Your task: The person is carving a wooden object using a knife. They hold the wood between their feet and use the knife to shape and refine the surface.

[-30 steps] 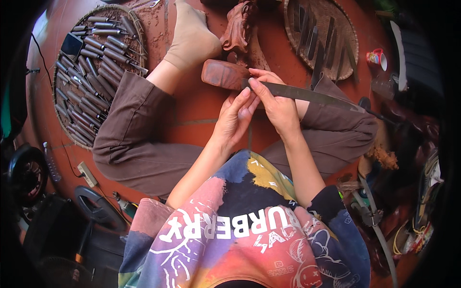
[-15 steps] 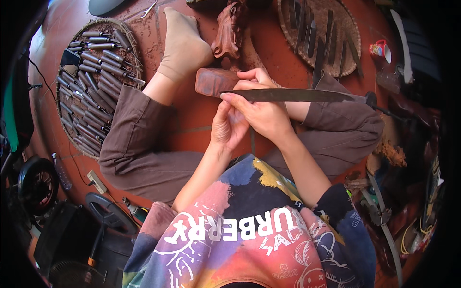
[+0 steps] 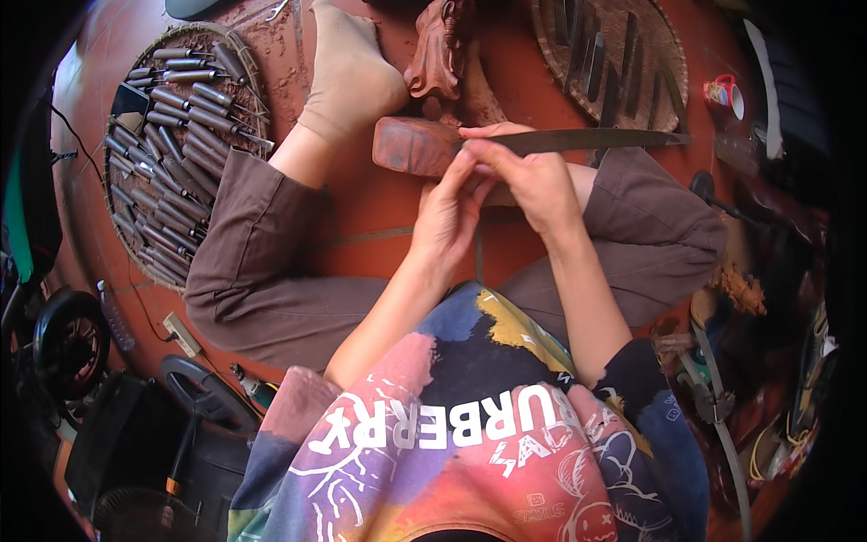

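Observation:
A long, dark, tapering file (image 3: 596,140) lies across above my hands, its pointed end toward the right. My right hand (image 3: 542,185) is closed around the file's left part, thumb on the near side. Beside it, my left hand (image 3: 449,217) is closed too, its fingertips pressed to the file's left end and touching my right fingers; part of its grip is hidden. Just beyond the fingers sits a reddish-brown wooden block (image 3: 411,144) with rounded corners. A carved wooden piece (image 3: 438,54) with flowing folds stands behind the block.
To the left, a round woven tray (image 3: 257,77) holds many dark-handled carving tools (image 3: 172,163). Another woven tray (image 3: 668,54) at the far right carries several files. A red cup (image 3: 722,95) stands beyond it. My bent legs (image 3: 244,244) flank the work, and wood shavings dot the tiled floor.
Both hands have moved up and to the right, away from me. The file has swung so its tip sits farther up and right; more of the wooden block shows.

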Tool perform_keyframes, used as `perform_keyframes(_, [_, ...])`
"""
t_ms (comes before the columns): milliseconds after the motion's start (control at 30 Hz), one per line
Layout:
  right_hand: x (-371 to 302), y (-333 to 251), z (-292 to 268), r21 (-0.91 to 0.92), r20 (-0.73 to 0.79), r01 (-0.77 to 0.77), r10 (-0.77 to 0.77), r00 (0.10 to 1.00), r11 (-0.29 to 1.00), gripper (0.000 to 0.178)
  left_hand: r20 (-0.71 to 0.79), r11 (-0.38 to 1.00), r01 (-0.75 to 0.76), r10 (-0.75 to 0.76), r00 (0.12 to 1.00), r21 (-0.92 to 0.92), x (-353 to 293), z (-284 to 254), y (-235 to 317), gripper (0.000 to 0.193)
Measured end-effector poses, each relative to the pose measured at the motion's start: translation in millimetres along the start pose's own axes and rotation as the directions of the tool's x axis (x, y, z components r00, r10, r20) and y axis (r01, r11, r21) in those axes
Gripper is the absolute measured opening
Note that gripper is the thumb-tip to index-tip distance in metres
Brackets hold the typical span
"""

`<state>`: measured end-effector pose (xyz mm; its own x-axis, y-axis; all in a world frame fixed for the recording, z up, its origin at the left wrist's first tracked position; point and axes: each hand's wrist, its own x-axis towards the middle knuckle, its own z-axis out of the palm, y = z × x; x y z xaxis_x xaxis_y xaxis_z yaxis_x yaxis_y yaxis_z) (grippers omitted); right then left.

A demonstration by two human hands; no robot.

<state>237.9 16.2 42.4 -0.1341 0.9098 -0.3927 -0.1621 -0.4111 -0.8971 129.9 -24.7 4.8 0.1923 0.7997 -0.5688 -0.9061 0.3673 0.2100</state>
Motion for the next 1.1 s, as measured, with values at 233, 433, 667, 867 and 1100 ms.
perform_keyframes(233, [-17,3,8,-0.463,0.101,0.32,-0.309,0.946,0.827,0.01,0.142,0.995,0.082,-0.073,0.987,-0.057,-11,-11,3,0.027])
perform_keyframes(433, [-4,11,-11,0.127,-0.043,-0.063,0.069,0.997,0.99,0.019,-0.105,0.982,-0.012,0.032,0.994,0.189,10,4,-11,0.018])
perform_keyframes(667, [-17,23,5,-0.123,-0.057,0.206,-0.214,0.975,0.971,0.014,0.063,0.998,-0.043,0.04,0.997,0.051,-3,-20,-2,0.032])
perform_keyframes(867, [-12,22,-6,0.034,-0.101,0.068,-0.064,0.993,0.997,0.018,-0.045,0.991,-0.046,0.052,0.998,0.126,5,-6,-12,0.017])
perform_keyframes(1100, [-13,22,-9,0.173,-0.054,0.019,-0.01,0.999,0.985,0.018,-0.091,0.977,-0.044,0.064,0.994,0.207,5,-13,-9,0.023])
